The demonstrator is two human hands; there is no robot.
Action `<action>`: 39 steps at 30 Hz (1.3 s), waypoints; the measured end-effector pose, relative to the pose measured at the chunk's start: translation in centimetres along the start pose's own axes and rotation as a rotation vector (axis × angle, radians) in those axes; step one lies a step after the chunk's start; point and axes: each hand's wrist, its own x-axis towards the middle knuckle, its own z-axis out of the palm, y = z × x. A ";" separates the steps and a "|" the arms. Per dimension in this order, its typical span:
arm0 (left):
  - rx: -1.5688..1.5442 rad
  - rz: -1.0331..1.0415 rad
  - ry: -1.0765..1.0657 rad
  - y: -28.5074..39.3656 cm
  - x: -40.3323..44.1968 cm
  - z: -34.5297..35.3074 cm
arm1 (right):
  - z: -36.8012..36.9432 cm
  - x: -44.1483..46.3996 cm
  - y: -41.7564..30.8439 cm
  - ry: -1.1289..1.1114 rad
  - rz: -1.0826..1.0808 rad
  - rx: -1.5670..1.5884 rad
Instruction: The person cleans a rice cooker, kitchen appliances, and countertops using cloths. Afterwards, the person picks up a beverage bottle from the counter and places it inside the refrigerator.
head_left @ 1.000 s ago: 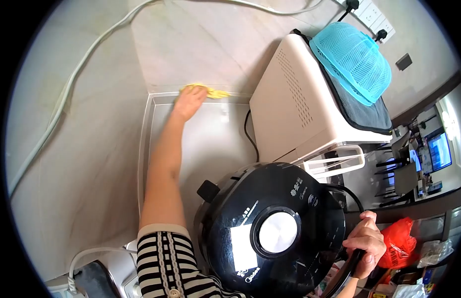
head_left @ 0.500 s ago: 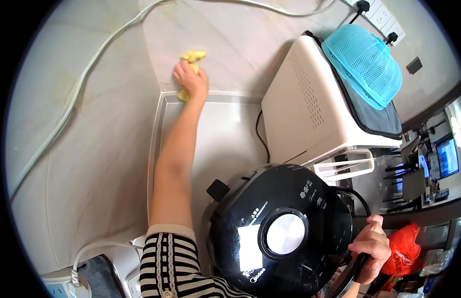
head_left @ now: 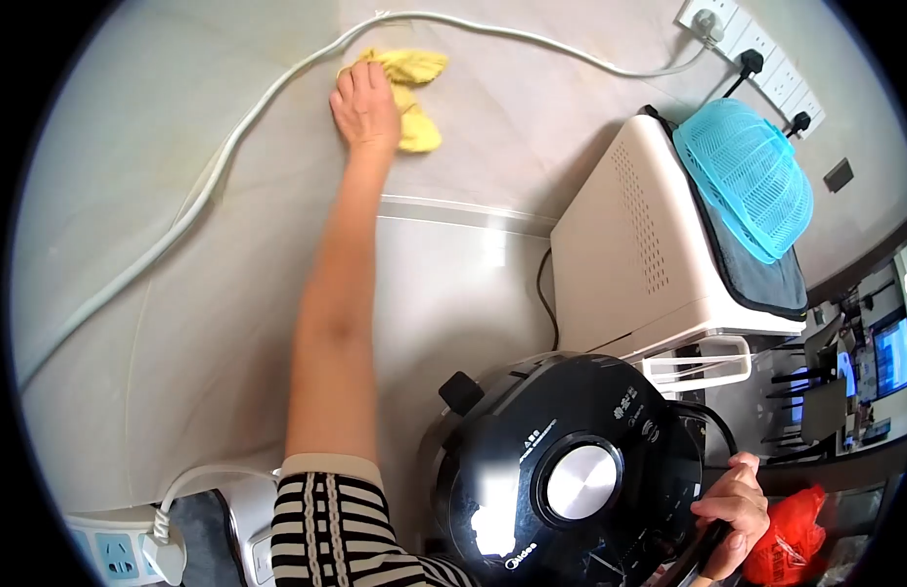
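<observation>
Up on the pale marbled wall, my left hand (head_left: 365, 106) presses a crumpled yellow cloth (head_left: 421, 70) against the surface, fingers bent over it. Its striped sleeve (head_left: 326, 528) shows at the bottom. My right hand (head_left: 732, 517), at the lower right, is wrapped round a black handle (head_left: 709, 548) at the side of a round black Midea electric cooker (head_left: 649, 489). The cooker has a silver knob (head_left: 582, 482) on its glossy lid, and its lower part is cut off by the frame.
A cream-coloured appliance (head_left: 619, 254) stands right of the cooker, with a dark mat and a blue plastic basket (head_left: 747, 176) on top. A white cable (head_left: 240, 127) runs along the wall to a socket strip (head_left: 752, 44). A red bag (head_left: 788, 536) is at lower right.
My left hand has moved up the wall with the yellow cloth, which is now more spread out. The view has shifted slightly. My right hand keeps its hold on the handle.
</observation>
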 end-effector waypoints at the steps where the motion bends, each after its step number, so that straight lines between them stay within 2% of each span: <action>1: 0.080 0.108 -0.125 -1.9 -0.7 0.3 | -0.1 0.0 0.0 -0.014 -0.001 -0.002; 3: 0.253 0.292 -0.292 -3.6 -2.0 0.6 | -0.4 -0.1 -0.1 -0.038 0.002 -0.009; 6: 0.401 0.343 -0.465 -3.2 -4.8 -0.3 | -0.3 0.0 -0.3 -0.038 -0.018 -0.016; 9: 0.399 0.471 -0.606 -3.5 -10.0 -0.9 | -0.7 -0.1 -0.3 -0.060 -0.009 -0.015; 11: 0.407 0.494 -0.763 -3.8 -15.0 -1.2 | -0.7 -0.2 -0.5 -0.051 0.044 -0.018; 13: 0.407 0.408 -0.968 -2.9 -18.8 -2.3 | -0.8 -0.3 -0.3 -0.047 0.039 -0.015; 16: 0.347 0.349 -0.890 -1.9 -20.3 -3.6 | -0.6 -0.2 -0.5 0.000 0.079 -0.039; 19: 0.350 0.505 -1.330 -1.8 -21.0 -5.1 | -0.5 -0.3 -0.3 -0.004 0.049 0.003; 22: 0.401 0.438 -1.205 0.6 -17.3 -6.6 | -0.6 -0.2 -0.4 -0.025 0.056 -0.025; 24: 0.145 0.696 -0.580 -3.0 -16.6 -1.6 | -0.6 0.0 -0.4 -0.039 0.052 -0.020; 25: 0.248 0.673 -0.512 -1.8 -12.4 -2.1 | -0.6 0.0 -0.3 -0.043 0.043 -0.017; 26: 0.521 0.684 -0.654 0.8 -6.4 -5.0 | -0.7 -0.2 -0.2 -0.046 0.040 -0.012; 27: 0.635 0.631 -0.738 0.7 -3.5 -4.7 | -0.6 -0.3 -0.1 -0.033 0.028 -0.018; 29: 0.684 0.586 -0.690 -1.4 0.7 -5.6 | -0.4 -0.2 0.0 0.000 0.014 -0.020; 33: 0.888 0.843 -0.929 -0.9 1.5 -10.8 | -0.2 -0.4 -0.1 0.030 0.001 0.002; 39: 1.015 0.970 -1.256 1.0 4.9 -17.8 | -1.2 -0.5 1.3 0.007 -0.243 0.044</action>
